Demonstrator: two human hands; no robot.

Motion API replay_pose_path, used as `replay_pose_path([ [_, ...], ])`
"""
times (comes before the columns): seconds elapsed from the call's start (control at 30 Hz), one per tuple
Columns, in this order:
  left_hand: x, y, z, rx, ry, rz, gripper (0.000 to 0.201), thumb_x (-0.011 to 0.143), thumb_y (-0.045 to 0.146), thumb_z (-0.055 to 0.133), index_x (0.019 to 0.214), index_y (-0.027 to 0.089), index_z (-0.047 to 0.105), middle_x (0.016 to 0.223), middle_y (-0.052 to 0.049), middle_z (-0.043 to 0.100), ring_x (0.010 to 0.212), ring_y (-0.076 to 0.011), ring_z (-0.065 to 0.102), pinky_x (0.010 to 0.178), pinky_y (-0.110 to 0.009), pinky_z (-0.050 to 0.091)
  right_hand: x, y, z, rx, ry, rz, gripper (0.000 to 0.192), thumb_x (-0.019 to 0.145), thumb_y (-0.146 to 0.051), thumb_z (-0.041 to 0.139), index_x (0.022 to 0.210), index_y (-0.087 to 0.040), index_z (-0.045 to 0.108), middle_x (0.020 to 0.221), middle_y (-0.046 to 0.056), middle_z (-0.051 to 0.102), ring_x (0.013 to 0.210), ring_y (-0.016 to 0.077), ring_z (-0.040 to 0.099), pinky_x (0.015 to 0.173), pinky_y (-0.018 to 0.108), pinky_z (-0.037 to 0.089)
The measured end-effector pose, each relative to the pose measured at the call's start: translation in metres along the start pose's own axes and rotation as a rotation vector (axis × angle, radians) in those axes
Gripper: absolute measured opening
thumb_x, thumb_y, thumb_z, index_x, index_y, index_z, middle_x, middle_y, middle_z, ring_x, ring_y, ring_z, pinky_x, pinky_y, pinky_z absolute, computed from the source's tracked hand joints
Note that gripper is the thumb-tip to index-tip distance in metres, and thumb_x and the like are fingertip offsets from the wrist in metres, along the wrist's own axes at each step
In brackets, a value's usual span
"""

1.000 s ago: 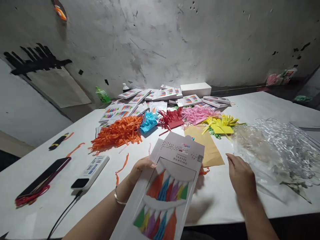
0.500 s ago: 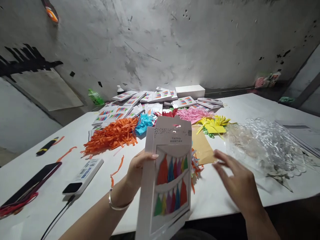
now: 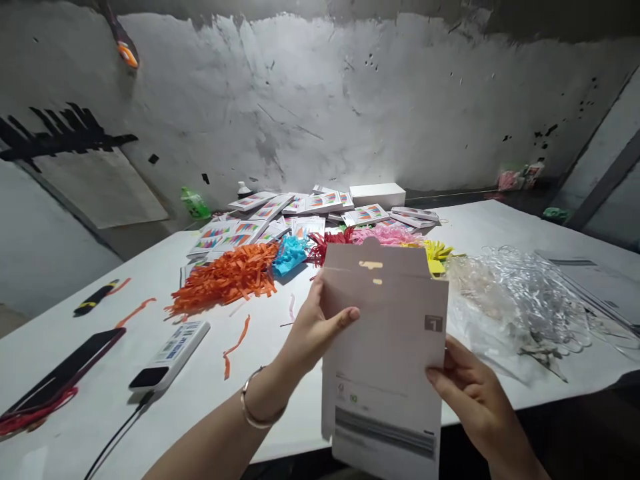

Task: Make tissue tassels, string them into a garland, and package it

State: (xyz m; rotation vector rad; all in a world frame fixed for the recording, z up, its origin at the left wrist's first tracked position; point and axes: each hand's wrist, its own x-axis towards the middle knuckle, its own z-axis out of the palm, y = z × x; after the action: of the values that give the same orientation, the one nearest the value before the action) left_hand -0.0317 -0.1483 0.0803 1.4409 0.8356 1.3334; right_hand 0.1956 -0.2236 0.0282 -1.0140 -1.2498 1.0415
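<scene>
A flat cardboard tassel bunting box (image 3: 385,347) stands upright close in front of me, its plain printed back facing me. On its upper left side my left hand (image 3: 320,323) grips it, thumb across the back panel. My right hand (image 3: 470,387) pinches the right edge lower down, thumb on the back. A hang hole pierces the box's top flap. Behind the box lie bundles of cut paper fringe: orange tassels (image 3: 225,277), blue tassels (image 3: 290,255), dark red tassels (image 3: 325,245), pink tassels (image 3: 383,235) and yellow tassels (image 3: 437,252), partly hidden by it.
Printed boxes (image 3: 250,223) are heaped at the back, beside a white box (image 3: 377,195). To the right lies a tangle of clear plastic and silvery string (image 3: 520,300). A phone (image 3: 65,373), a white corded device (image 3: 170,357) and a yellow-black cutter (image 3: 95,298) rest at left.
The box has turned from its printed front to its back and shifted right. My right hand, apart from it before, now holds its right edge. The left thumb now lies over the back.
</scene>
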Motion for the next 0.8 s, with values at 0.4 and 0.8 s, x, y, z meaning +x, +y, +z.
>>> replay_pose_path([
  [0.4, -0.035, -0.038, 0.000, -0.042, 0.034, -0.109, 0.036, 0.083, 0.038, 0.078, 0.107, 0.016, 0.063, 0.097, -0.008, 0.075, 0.083, -0.0213, 0.070, 0.068, -0.028, 0.058, 0.057, -0.011, 0.025, -1.119, 0.072, -0.869, 0.053, 0.094, -0.012, 0.058, 0.146, -0.016, 0.046, 0.141, 0.014, 0.059, 0.142, 0.0354, 0.041, 0.117, 0.062, 0.032],
  [0.8, -0.033, -0.055, -0.004, 0.144, -0.031, 0.026, 0.049, 0.087, 0.037, 0.073, 0.129, 0.021, 0.052, 0.098, -0.007, 0.073, 0.076, -0.0181, 0.069, 0.064, -0.026, 0.056, 0.084, -0.037, 0.019, -0.742, -0.602, -0.156, 0.022, 0.082, -0.027, 0.075, 0.097, -0.020, 0.060, 0.081, -0.002, 0.064, 0.071, 0.0142, 0.058, 0.060, 0.024, 0.044],
])
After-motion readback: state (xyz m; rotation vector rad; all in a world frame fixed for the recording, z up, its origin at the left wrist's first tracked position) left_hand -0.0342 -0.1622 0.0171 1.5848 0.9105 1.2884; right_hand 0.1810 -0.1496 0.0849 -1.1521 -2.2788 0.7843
